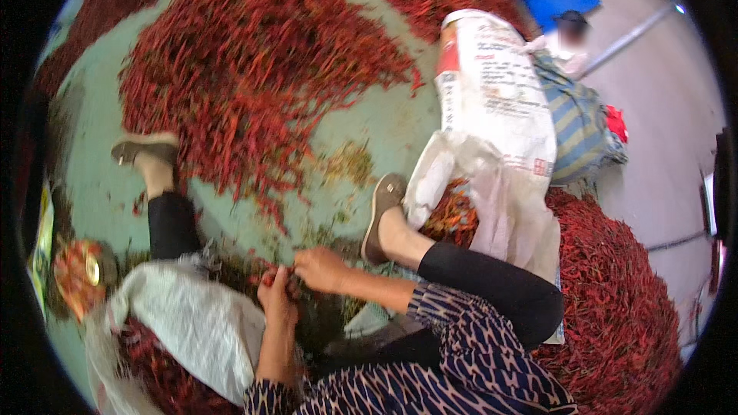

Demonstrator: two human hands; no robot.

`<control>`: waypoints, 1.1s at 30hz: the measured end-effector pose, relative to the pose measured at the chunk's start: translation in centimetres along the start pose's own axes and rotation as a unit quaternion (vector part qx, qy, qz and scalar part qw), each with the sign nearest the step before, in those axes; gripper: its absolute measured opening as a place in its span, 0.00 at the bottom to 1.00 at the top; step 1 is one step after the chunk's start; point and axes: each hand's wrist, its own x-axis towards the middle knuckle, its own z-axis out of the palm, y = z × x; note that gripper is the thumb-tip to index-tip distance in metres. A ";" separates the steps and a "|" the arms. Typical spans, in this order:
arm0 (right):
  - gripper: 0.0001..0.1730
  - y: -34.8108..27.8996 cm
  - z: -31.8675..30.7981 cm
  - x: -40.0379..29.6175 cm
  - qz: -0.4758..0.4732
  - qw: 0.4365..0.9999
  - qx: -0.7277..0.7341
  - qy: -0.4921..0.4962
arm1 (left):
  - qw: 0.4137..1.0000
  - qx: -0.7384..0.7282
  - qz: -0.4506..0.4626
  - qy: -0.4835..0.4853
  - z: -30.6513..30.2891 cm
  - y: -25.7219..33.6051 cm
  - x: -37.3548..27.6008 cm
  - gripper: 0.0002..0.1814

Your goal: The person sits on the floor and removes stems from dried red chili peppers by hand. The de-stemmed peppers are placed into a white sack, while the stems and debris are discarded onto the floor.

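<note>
My left hand (279,294) is closed around a few red chili peppers (268,279), whose tips show at the thumb. Close beside it, my right hand (320,269) has its fingers curled towards the left one; whether it pinches a stem is hidden. Both hands are above the floor between my spread legs. A large heap of red chilies (248,63) lies beyond my feet. At my left leg, a white woven sack (196,323) lies beside more chilies (155,363). Green stem scraps (349,162) are scattered on the floor between the heap and my right shoe.
A printed white sack (501,86) lies at the right, with orange-red chilies (454,213) at its mouth. Another chili heap (617,311) is behind my right knee. A person (568,40) is beside a striped bundle (576,127). At left stands a round container (83,276).
</note>
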 end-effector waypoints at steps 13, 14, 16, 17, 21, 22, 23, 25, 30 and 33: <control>0.09 -0.6 -3.0 -0.6 -0.011 0.954 0.157 -0.256 | 0.993 0.013 -0.097 -0.069 -1.7 0.1 -1.5 0.06; 0.10 -0.5 -2.9 -0.5 -0.032 0.948 0.166 -0.270 | 0.992 0.019 -0.103 -0.072 -1.7 0.2 -1.6 0.06; 0.11 -2.0 -4.5 -0.5 0.014 0.894 0.252 -0.371 | 0.994 0.094 -0.054 -0.028 -0.5 -0.2 -1.1 0.05; 0.11 -3.9 -4.3 -1.5 -0.010 0.844 0.301 -0.443 | 0.991 0.111 -0.060 0.041 -0.5 -0.4 -0.3 0.06; 0.13 -2.8 -1.9 -2.4 -0.157 0.834 -0.001 -0.530 | 0.995 0.016 -0.094 -0.044 -0.9 -0.6 0.7 0.05; 0.14 -3.7 -4.4 -0.3 -0.086 0.877 -0.046 -0.471 | 0.996 0.006 -0.092 -0.008 -0.4 0.9 0.2 0.05; 0.15 -5.2 -6.5 1.8 -0.030 0.908 -0.084 -0.410 | 0.997 -0.029 -0.072 -0.015 -2.0 1.1 0.7 0.05; 0.14 2.4 -4.6 4.4 0.058 0.970 -0.192 -0.136 | 0.995 -0.045 -0.075 -0.053 -0.9 0.2 0.7 0.06; 0.16 6.2 -3.8 9.8 0.283 0.940 -0.182 0.052 | 0.996 -0.023 -0.067 -0.050 -0.8 -0.6 -0.3 0.06; 0.09 7.7 -2.8 9.2 0.217 0.943 -0.248 0.044 | 0.991 -0.056 -0.090 -0.078 -2.4 -0.6 0.0 0.09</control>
